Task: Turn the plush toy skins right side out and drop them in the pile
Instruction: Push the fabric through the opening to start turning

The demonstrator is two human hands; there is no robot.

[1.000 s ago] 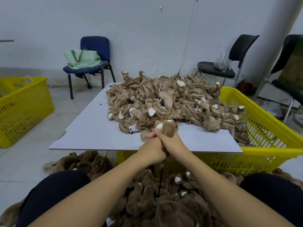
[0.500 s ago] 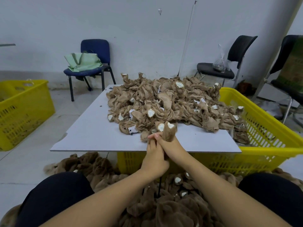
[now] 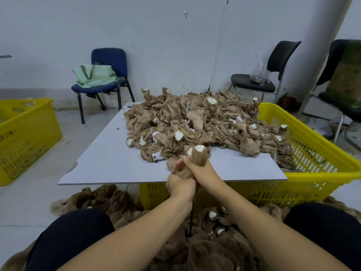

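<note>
Gripping 1 plush skin (image 3: 198, 158) at the board's (image 3: 109, 165) near edge, both hands curl tight: right hand (image 3: 203, 174) higher, left hand (image 3: 180, 185) lower. Pulling unevenly could bunch the fabric, leaving it half-turned above the finished pile (image 3: 205, 247).

1. lower part of the plush skin (image 3: 198, 158) is hidden inside the left hand (image 3: 180, 185) and right hand (image 3: 205, 172).
2. left fingertips are blurred.
3. floor pile (image 3: 211, 249) is cut off by the bottom edge.
4. right chair (image 3: 345, 79) is cut off by the frame edge.
</note>
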